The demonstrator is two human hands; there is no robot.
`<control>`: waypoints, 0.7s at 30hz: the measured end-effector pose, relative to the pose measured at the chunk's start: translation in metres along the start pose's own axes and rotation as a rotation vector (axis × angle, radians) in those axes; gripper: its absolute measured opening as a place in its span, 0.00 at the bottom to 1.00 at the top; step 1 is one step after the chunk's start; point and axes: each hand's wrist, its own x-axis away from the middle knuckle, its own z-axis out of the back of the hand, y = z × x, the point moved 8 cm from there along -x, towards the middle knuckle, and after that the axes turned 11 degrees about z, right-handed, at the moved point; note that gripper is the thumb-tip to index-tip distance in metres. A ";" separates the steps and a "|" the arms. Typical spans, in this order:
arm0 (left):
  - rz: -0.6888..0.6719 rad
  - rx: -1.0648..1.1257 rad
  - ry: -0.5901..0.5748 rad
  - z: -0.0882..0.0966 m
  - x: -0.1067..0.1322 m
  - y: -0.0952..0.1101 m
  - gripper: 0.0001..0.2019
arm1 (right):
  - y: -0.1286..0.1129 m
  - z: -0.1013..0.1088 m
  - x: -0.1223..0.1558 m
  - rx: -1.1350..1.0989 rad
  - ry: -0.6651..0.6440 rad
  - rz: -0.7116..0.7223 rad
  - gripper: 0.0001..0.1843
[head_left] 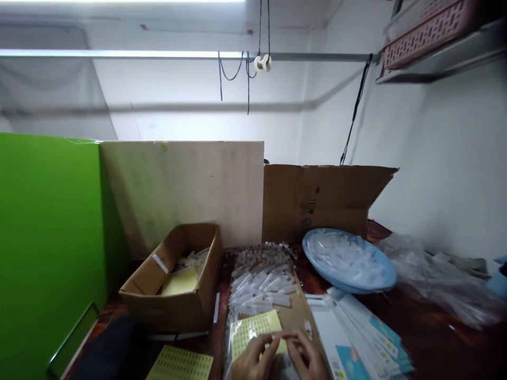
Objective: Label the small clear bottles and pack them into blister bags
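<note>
My left hand [253, 360] and my right hand [306, 359] are close together at the bottom centre. Thumbs and fingertips are pinched near each other; whatever sits between them is too small to make out. Just under and behind the fingers lies a yellow sheet of small printed stickers [251, 328], partly covered by my left hand. Beyond it, translucent whitish plastic pieces [261, 287] are heaped in a shallow cardboard tray [298, 311]. A second yellow sticker sheet [180, 364] rests on the table to the left of my hands.
An open cardboard box [174, 311] holding plastic pieces and yellow paper stands at left. Back right, a blue basin [317, 269] is full of whitish pieces. Fanned flat printed packages [356, 330] lie right of the tray, near crumpled clear plastic [439, 282]. A green panel [47, 232] borders the left.
</note>
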 end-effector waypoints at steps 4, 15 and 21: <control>0.057 0.054 0.004 0.017 -0.012 0.015 0.15 | -0.021 -0.014 0.012 0.050 -0.120 0.045 0.33; 0.075 0.111 -0.118 0.039 -0.017 0.027 0.09 | -0.056 -0.025 0.022 0.172 -0.256 0.112 0.25; -0.054 -0.083 -0.219 0.032 -0.018 0.032 0.07 | -0.060 -0.030 0.023 0.228 -0.301 0.146 0.21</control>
